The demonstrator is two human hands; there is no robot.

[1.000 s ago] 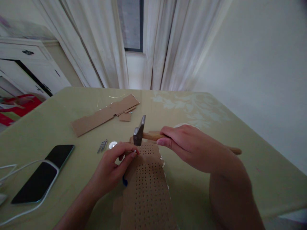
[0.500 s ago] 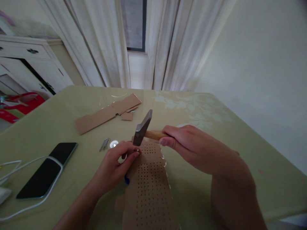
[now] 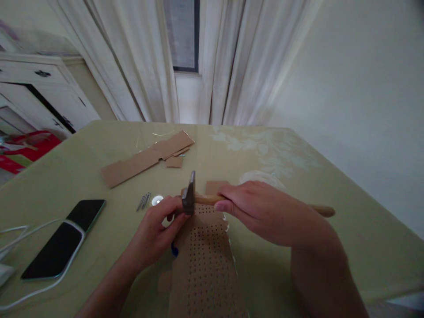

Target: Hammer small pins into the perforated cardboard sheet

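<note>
My right hand (image 3: pixel 258 214) is wrapped round the wooden handle of a hammer (image 3: pixel 189 199). Its metal head is down at the fingertips of my left hand (image 3: pixel 159 227). Those fingers are pinched at the left edge of a cardboard strip (image 3: pixel 205 260) punched with rows of small holes. What they hold looks like a nail, now hidden behind the hammer head. Several loose nails (image 3: pixel 143 201) lie left of the strip, beside a small white round object (image 3: pixel 157 200).
A black phone (image 3: pixel 64 240) with a white cable (image 3: pixel 71 260) across it lies at left. Cut cardboard pieces (image 3: pixel 149 159) lie further back. A clear, pale item (image 3: pixel 263 177) sits behind my right hand. Curtains (image 3: pixel 145 62) hang beyond the table.
The hammer has come down, its head dropping from above my left fingertips onto them and covering the small bright tip seen there before. My left hand stays in place.
</note>
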